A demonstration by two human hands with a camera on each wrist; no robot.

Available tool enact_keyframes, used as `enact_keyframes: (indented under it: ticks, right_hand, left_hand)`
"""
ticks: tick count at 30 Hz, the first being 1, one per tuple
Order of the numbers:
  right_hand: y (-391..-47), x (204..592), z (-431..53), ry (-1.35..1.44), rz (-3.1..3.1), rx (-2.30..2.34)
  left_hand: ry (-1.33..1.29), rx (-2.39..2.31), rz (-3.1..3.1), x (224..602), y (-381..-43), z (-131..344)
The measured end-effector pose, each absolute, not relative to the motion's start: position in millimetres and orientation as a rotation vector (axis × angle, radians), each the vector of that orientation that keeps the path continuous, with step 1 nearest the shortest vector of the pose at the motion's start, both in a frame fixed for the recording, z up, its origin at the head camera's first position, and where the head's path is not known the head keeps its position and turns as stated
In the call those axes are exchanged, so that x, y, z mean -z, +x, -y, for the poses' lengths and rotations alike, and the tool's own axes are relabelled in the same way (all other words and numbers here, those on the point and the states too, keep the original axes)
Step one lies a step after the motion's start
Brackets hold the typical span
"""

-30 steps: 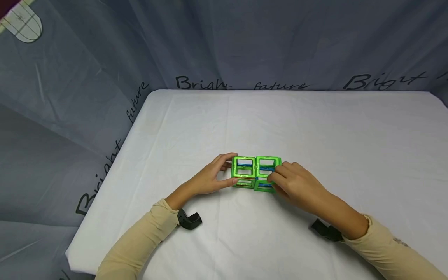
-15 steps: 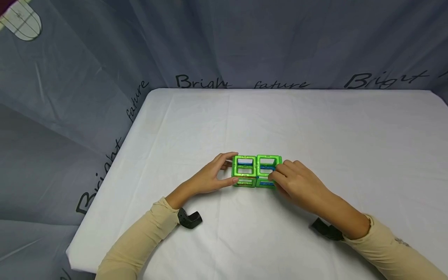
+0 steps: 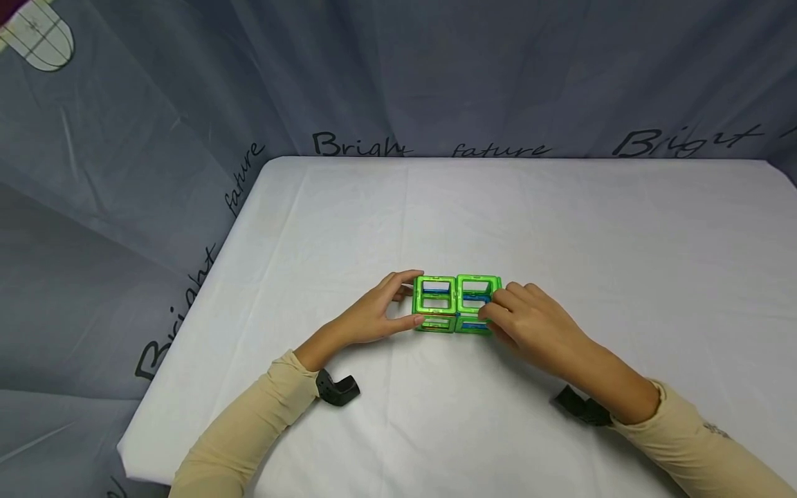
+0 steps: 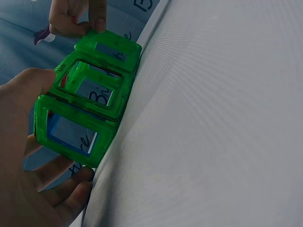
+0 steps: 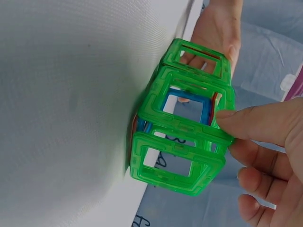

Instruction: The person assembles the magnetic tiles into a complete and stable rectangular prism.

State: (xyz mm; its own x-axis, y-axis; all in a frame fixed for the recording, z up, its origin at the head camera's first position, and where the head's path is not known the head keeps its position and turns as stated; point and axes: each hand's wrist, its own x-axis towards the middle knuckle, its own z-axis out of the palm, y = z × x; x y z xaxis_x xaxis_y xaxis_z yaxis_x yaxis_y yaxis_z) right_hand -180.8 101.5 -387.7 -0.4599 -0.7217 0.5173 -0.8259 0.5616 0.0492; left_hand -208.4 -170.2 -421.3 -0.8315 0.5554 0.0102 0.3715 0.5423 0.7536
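Note:
A block of magnetic tiles (image 3: pixel 460 296), built as two open cubes side by side, sits on the white tabletop. Its frames are mostly green; blue and red tiles show inside in the right wrist view. My left hand (image 3: pixel 376 317) holds the left cube, thumb at the near side and fingers round the end and back. With thumb and index finger, my right hand (image 3: pixel 529 321) pinches the upper near edge of the right cube, hiding part of that corner. In the right wrist view, the thumb (image 5: pixel 258 120) lies on a green tile (image 5: pixel 184 126).
A white cloth (image 3: pixel 498 221) covers the table. Grey curtains (image 3: pixel 498 76) with handwritten lettering hang behind and to the left. Black wrist mounts (image 3: pixel 337 389) sit under both forearms. A pale rounded object (image 3: pixel 43 38) shows at the top left.
The near tile of the right cube, earlier jutting slightly toward me, now lines up with the left cube's. My right hand has shifted slightly away; the left hand stays in place.

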Motion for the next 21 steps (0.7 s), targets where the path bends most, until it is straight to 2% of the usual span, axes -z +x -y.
enact_keyframes:
  ticks: [13,21]
  right_hand:
    - [-184.4,386.8,-103.6,1.210,2.307,-0.303]
    - [-190.0,383.9,-111.0,1.070,2.611,-0.406]
  left_hand:
    - [0.794,-1.157,-2.548,421.2,-209.5,170.5]
    - [0.780,-1.159,-2.546,419.9,-207.8,169.9]
